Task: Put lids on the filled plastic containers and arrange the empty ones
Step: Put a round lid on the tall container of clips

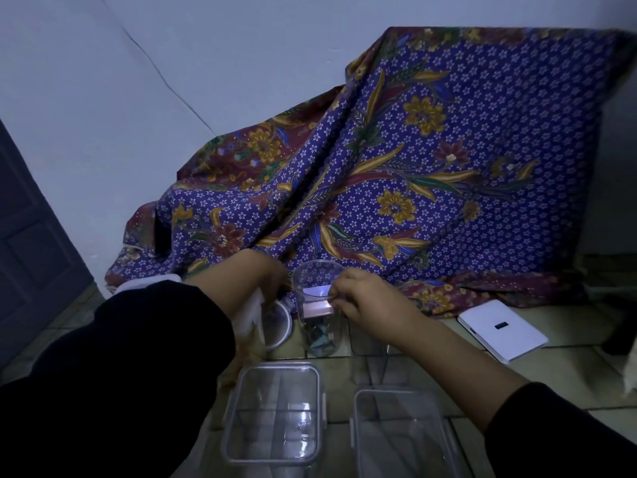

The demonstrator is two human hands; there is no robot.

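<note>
A tall clear container [320,334] with dark pieces inside stands on the tiled floor in the middle. Above its mouth a clear round cup or lid [317,281] is tilted, pinched at its right rim by my right hand [365,301]. My left hand [262,274] reaches to the left of it, fingers hidden behind the cup's edge, over a white-rimmed round container [277,326]. Two empty rectangular clear containers sit nearer to me: a left box [275,415] and a right box [400,436]. Another clear tall container [368,357] stands under my right wrist.
A purple flowered cloth [413,167] drapes over furniture right behind the containers. A flat white box [501,329] lies on the floor at the right. A dark door [31,236] is at the left and a white wall behind.
</note>
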